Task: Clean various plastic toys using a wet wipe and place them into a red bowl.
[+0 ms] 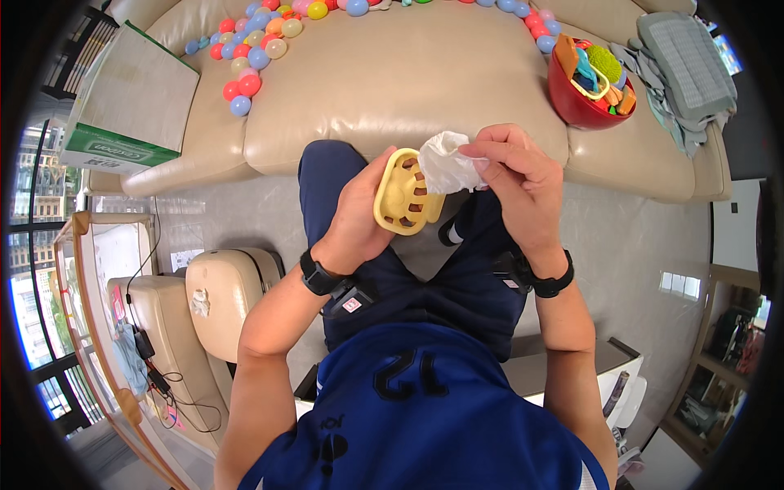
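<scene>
My left hand grips a small yellow plastic toy basket by its side, its open top facing up towards me. Slots run around the basket's wall, and a yellow part, perhaps its handle, shows at the right. Between thumb and fingers, my right hand pinches a crumpled white tissue. The tissue hangs just at the basket's right rim and overlaps it in view; whether the two touch, I cannot tell. Both hands are above my knees, in front of the sofa.
A beige leather sofa spans the front, with several coloured plastic balls on it. At its right stand a red tub of toys and folded grey fabric; at left, a large cardboard box. Another crumpled tissue lies on a beige stool.
</scene>
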Demonstrator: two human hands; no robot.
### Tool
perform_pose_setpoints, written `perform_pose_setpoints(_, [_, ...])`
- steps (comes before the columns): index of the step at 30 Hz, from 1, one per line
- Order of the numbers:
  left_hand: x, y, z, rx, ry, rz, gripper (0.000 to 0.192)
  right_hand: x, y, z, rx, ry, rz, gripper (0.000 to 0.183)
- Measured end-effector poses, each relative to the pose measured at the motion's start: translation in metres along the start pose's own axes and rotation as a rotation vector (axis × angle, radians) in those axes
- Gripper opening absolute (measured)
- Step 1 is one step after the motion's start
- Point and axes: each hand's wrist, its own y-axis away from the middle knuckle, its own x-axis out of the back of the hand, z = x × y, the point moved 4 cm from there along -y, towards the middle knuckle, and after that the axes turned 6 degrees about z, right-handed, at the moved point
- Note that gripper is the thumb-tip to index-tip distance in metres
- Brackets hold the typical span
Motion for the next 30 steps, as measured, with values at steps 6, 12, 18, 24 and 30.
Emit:
perform_pose_setpoints(6, [-0.001,0.002,-0.004,0.017,0.004,-0.047,0.041,-0.01,0.009,0.03,-0.114,-0.046,-0.123,0.017])
perform_pose_setpoints(12, [-0.022,0.008,0.006,-0.156,-0.232,-0.081,0.041,-0.011,0.01,0.047,-0.258,-0.146,-0.069,0.024])
perform_pose_setpoints(18, [-0.034,0.025,0.034,-0.259,-0.873,-0.201,0.045,0.008,0.001,0.012,0.234,0.234,-0.016,0.012])
perform_pose_setpoints(24, [-0.037,0.023,0.03,-0.445,-1.038,-0.247,0.042,0.013,0.015,0.023,0.007,-0.14,0.094,0.023])
perform_pose_setpoints(30, [-0.042,0.027,0.024,-0.369,-0.891,-0.262,0.043,-0.005,0.017,0.032,-0.233,-0.593,-0.077,0.064])
